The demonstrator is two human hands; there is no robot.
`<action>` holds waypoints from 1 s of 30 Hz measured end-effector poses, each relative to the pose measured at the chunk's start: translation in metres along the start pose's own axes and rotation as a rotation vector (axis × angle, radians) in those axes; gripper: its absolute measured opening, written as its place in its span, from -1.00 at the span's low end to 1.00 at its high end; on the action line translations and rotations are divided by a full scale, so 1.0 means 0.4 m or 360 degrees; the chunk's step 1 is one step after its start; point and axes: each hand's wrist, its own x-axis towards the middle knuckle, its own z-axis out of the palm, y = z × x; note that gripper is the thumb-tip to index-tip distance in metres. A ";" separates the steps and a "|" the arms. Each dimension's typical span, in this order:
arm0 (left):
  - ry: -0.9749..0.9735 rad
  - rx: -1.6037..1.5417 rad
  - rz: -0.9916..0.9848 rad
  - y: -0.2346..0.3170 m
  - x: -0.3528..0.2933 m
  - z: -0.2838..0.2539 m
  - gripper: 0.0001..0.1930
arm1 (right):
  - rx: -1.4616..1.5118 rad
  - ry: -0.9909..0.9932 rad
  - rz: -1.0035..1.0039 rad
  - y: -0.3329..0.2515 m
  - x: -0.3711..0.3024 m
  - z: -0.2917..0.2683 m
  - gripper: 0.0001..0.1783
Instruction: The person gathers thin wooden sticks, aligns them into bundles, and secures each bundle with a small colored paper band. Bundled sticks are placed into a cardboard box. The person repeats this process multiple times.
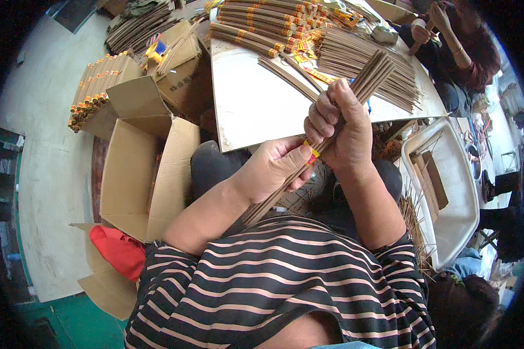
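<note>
Both my hands hold one bundle of thin brown incense sticks (pixel 371 78), slanting from my lap up toward the far right. My right hand (pixel 346 125) is wrapped round the upper part. Lower down, my left hand (pixel 276 168) pinches the bundle at a yellow-and-red paper band (pixel 312 153) round its middle. Beyond my hands, on the white tabletop (pixel 256 110), lie loose incense sticks (pixel 361 61) in a wide spread. Finished-looking bundles with yellow-and-red bands (pixel 256 23) are stacked at the table's far side, with loose paper labels (pixel 305 49) beside them.
An open cardboard box (pixel 131 174) stands at my left, a red cloth (pixel 117 251) near it. More banded bundles (pixel 96 87) are stacked farther left. A white plastic tub (pixel 457 203) with cardboard inside stands at my right. Another person's hands (pixel 431 26) hold something brown at the far right.
</note>
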 end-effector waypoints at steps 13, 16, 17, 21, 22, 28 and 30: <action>-0.0163 -0.0045 -0.0173 -0.013 0.020 -0.020 -0.65 | -0.0124 0.0258 0.0053 -0.001 -0.013 0.019 -0.66; -0.0136 -0.0112 -0.0246 -0.014 0.015 -0.027 -0.64 | -0.0171 0.0236 0.0056 0.011 -0.009 0.013 -0.67; -0.0098 -0.0118 -0.0221 -0.016 0.015 -0.023 -0.64 | -0.0173 0.0229 0.0050 0.013 -0.005 0.009 -0.68; 0.0014 0.0014 -0.0130 -0.028 0.026 -0.024 -0.66 | -0.0148 0.0274 0.0006 0.018 0.008 0.001 -0.69; 0.0067 0.0099 -0.0102 -0.028 0.029 -0.022 -0.67 | -0.0125 0.0307 -0.0004 0.020 0.016 0.003 -0.69; 0.0244 0.0160 0.0071 -0.044 0.081 -0.027 -0.72 | -0.0888 0.0115 -0.0198 0.002 0.079 -0.129 -0.57; 0.0284 -0.0014 0.0141 -0.039 0.112 -0.050 -0.72 | -0.1477 0.0413 -0.0209 -0.054 0.101 -0.220 -0.53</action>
